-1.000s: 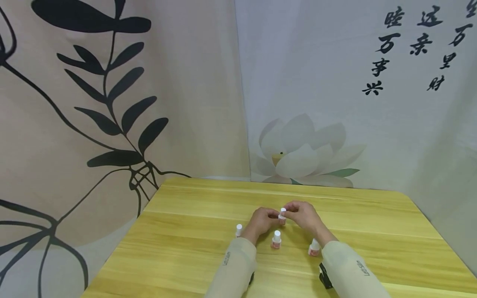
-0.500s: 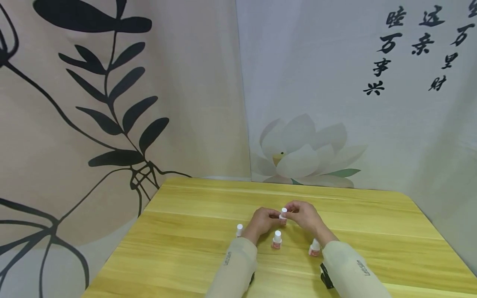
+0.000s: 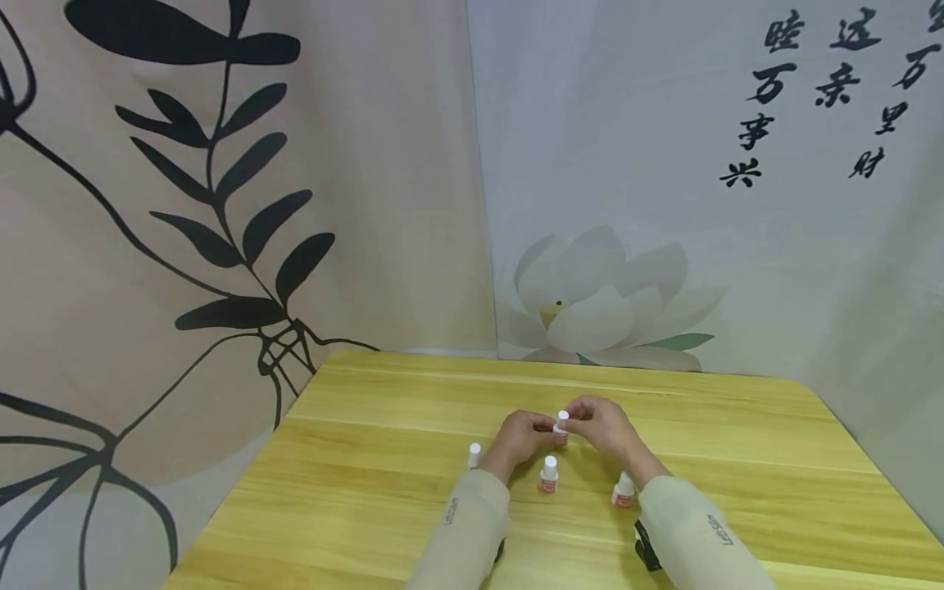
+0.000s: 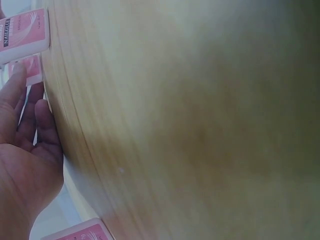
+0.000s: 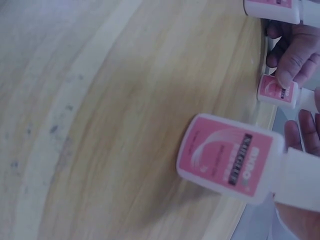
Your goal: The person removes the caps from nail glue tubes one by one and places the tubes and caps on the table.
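Observation:
A small nail glue bottle with a white cap and pink label (image 5: 270, 89) stands upright between both hands, toward the back of the table. My left hand (image 3: 519, 436) pinches its body, thumb across the label in the right wrist view. With thumb and fingertips, my right hand (image 3: 606, 426) holds the white cap (image 3: 563, 416). In the left wrist view, the left fingers reach around the bottle's lower part (image 4: 34, 69). The right fingers are partly hidden behind a nearer bottle in the right wrist view.
Three similar bottles stand on the wooden table (image 3: 354, 459): one in the middle (image 3: 548, 475), one beside the right forearm (image 3: 623, 492), and one partly hidden behind the left wrist (image 3: 474, 456). A printed cloth (image 3: 398, 205) hangs behind the table.

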`<state>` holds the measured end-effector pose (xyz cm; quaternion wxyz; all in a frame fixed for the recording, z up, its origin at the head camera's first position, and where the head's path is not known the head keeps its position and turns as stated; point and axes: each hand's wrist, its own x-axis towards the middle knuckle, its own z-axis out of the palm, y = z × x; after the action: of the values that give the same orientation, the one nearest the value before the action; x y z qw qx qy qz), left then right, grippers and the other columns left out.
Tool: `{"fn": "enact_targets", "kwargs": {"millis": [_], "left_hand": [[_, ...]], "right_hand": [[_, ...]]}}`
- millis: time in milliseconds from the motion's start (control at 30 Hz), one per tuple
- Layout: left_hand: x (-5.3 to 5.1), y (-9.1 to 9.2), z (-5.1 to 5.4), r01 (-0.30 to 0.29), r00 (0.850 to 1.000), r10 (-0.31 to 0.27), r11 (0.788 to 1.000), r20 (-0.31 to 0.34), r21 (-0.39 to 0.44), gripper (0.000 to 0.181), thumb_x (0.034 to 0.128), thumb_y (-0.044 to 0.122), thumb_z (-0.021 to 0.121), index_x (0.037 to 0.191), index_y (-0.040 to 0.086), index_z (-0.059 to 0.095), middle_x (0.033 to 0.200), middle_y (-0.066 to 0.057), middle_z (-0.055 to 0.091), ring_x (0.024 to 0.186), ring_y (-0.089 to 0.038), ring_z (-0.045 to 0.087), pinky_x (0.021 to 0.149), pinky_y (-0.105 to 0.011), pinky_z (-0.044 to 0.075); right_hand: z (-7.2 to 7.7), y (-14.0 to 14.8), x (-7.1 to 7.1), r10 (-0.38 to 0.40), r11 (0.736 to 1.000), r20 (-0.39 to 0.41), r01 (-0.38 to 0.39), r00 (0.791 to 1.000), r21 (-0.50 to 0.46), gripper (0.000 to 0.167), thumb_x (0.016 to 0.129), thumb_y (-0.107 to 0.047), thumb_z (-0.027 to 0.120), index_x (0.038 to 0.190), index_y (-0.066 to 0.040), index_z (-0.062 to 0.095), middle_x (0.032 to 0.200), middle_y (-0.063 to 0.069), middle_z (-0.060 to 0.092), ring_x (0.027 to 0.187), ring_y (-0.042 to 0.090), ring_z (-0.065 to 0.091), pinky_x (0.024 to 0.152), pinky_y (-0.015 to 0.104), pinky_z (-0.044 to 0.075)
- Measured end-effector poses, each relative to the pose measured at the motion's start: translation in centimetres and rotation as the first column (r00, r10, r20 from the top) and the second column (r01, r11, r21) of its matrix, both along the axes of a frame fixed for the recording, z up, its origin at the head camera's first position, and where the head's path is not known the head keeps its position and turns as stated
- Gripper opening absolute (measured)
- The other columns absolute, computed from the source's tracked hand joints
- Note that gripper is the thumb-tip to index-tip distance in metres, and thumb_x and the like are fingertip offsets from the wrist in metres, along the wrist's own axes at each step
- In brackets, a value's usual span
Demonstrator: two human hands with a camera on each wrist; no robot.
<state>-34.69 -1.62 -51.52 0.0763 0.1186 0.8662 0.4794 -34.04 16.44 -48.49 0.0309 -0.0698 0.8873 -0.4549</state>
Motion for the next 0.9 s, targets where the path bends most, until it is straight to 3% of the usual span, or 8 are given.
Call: {"fn": "enact_targets", "kwargs": {"millis": [567,900], "left_hand": [[0.07,0.02,-0.08,0.01,1.0,-0.01,1.0,-0.005,-0.001,0.022,0.0856,0.033,0.079,0.1,0.017,0.078,0.095,0.008,0.073,0.093,-0.01,0.062,0.091,-0.038,0.049],[0.26,-0.02,0.24,0.0,1.0,0.0,1.0,-0.01,0.001,0.021,0.0857,0.032,0.079,0.1,0.016,0.078,0.095,0.008,0.073,0.093,-0.01,0.063,0.091,-0.038,0.05]], "right_hand": [[-0.29,-0.03,0.06,-0.01,1.0,0.015,0.009,1.0,0.027,0.018,0.09,-0.026,0.075,0.101,-0.013,0.068,0.096,0.0,0.067,0.097,0.022,0.061,0.083,0.041,0.052],[-0.07,0.05,0.12,0.009,1.0,0.018,-0.008,1.0,-0.015,0.021,0.09,-0.026,0.075,0.104,-0.011,0.069,0.098,0.001,0.067,0.097,0.021,0.061,0.083,0.042,0.051]]}}
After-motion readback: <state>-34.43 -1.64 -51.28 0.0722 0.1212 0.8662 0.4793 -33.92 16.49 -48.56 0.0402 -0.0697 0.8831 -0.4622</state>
